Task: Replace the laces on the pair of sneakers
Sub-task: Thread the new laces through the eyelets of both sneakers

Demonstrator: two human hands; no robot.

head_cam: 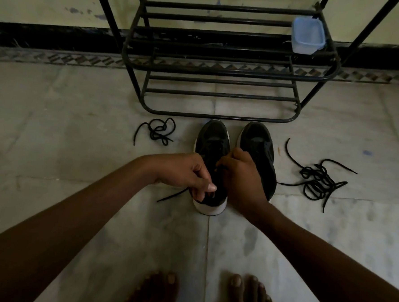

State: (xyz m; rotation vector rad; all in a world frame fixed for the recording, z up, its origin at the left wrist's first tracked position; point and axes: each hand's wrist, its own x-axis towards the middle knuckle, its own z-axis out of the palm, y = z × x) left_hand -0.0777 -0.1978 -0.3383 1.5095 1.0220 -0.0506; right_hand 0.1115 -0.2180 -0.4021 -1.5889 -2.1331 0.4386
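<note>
Floor: dim grey tiles point(77, 143).
Left hand point(187, 173): pinching lace point(172, 196).
Right hand point(241, 176): fingers curled, hiding left sneaker point(214, 140) eyelets.
Writing: none legible.

No legible text, label, brand, number or sign anywhere in view. Nothing readable on the black sneakers point(235, 157), too dark for any logo. Nothing readable on the pale blue plastic container point(308, 36) up on the black metal rack point(222, 70) behind the sneakers. Only a repeating diamond pattern, no lettering, along the floor border strip point(59, 57) behind the sneakers.
</note>
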